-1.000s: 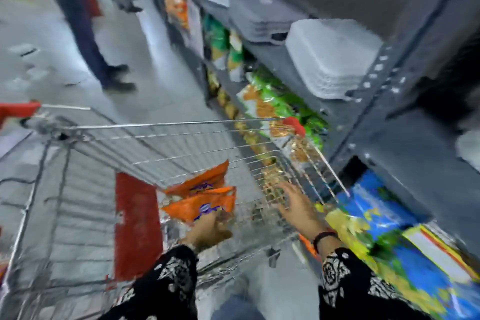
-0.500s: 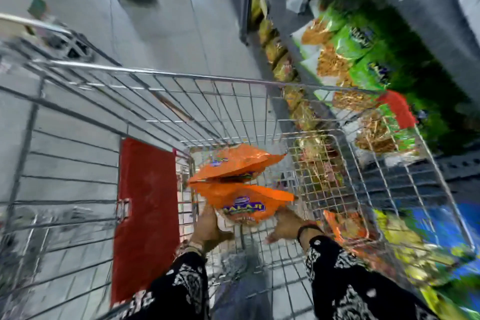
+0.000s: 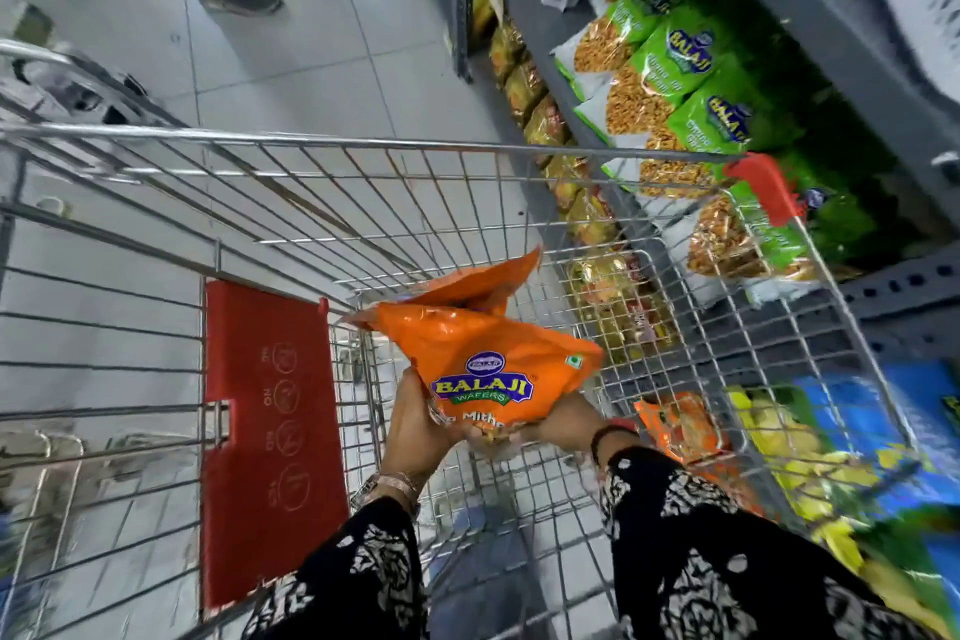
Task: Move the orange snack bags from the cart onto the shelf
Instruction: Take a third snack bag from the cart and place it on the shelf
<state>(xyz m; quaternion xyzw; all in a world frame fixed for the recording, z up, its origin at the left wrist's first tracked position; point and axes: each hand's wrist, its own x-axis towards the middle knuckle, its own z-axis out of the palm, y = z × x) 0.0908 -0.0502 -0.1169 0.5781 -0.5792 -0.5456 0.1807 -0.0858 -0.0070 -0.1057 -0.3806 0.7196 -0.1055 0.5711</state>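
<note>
Two glossy orange snack bags (image 3: 483,353) — gripped underneath by left hand (image 3: 415,424) and right hand (image 3: 563,424).

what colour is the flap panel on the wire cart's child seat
Red: the plastic seat flap of the wire shopping cart is solid red with round printed icons, clearest in the head view.

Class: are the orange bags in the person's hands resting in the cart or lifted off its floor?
Lifted. Both hands hold the orange bags above the cart floor.

shop aisle | wire cart (image 3: 363,156) | shelf (image 3: 810,68) stocked with snack packets (image 3: 675,62)
</note>
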